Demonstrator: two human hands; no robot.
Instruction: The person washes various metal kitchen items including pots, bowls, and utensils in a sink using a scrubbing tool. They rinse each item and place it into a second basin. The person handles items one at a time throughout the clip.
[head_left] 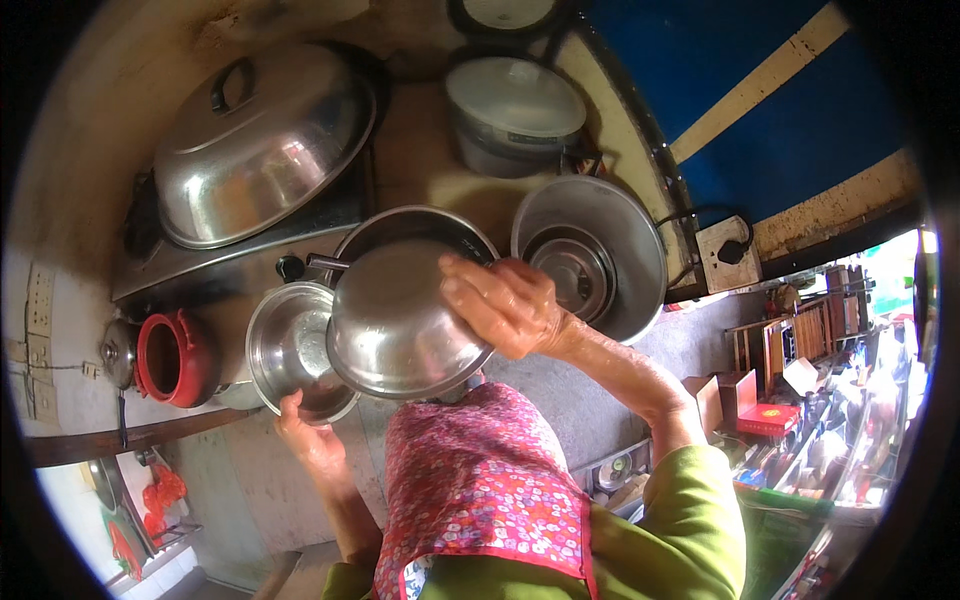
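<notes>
My right hand (510, 305) is closed on a shiny steel basin (400, 315), tilted with its rounded underside toward me. My left hand (310, 435) grips the near rim of a second steel bowl (285, 340), its inside facing up, with the thumb showing at the edge. The basin overlaps the right side of this bowl. Wet sheen covers the right hand and forearm. Behind the basin, a wide round steel vessel (425, 217) is mostly hidden. Just right of my right hand stands a deep grey pot (638, 255) with a smaller steel bowl (570, 275) inside it.
A large domed lid (265, 150) covers the stove (225, 262) at the back left. A red pot (192, 360) stands at the left. At the back is a lidded container (515, 105). A wall socket (728, 255) with a plugged-in cable is at the right, near cluttered shelves.
</notes>
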